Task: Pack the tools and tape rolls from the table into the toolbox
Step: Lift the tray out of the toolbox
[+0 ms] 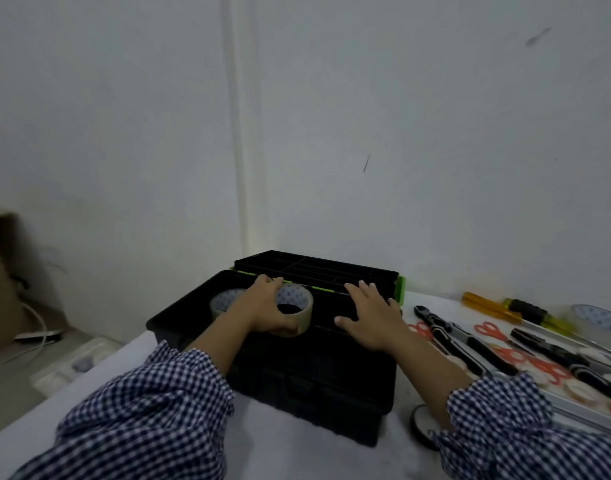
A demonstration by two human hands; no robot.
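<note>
Gripping a roll of clear packing tape with a blue-dotted white core (294, 308), the left hand (266, 304) curls its fingers over the top rim and its thumb along the near side, holding the roll upright on edge above the open black plastic toolbox (307, 375). A second, similar tape roll (224, 301) lies inside the toolbox at its left end, partly hidden behind the left wrist. The right hand (373, 318) holds nothing; its fingers are spread flat and its palm rests over the right part of the toolbox's top opening. Behind both hands sits a black divided tray with green end pieces (318, 268), raised at the back of the box.

On the white table (286, 452), to the right of the toolbox, a long shallow tray (588, 415) carries the remaining tools: black-handled pliers (449, 336), scissors with orange handles (492, 330), a yellow-handled screwdriver (487, 308), a black-and-yellow-handled screwdriver (539, 315), and several small pale tape rolls (584, 391) whose details are too blurred to make out. Another clear tape roll (600, 318) lies at the far right edge. A small black tape roll (422, 426) stands on the table just beside the toolbox's right front corner, half covered by the right sleeve. Both forearms wear blue-and-white checked sleeves (151, 403). A brown cardboard box (3, 271) stands on the floor at far left.
</note>
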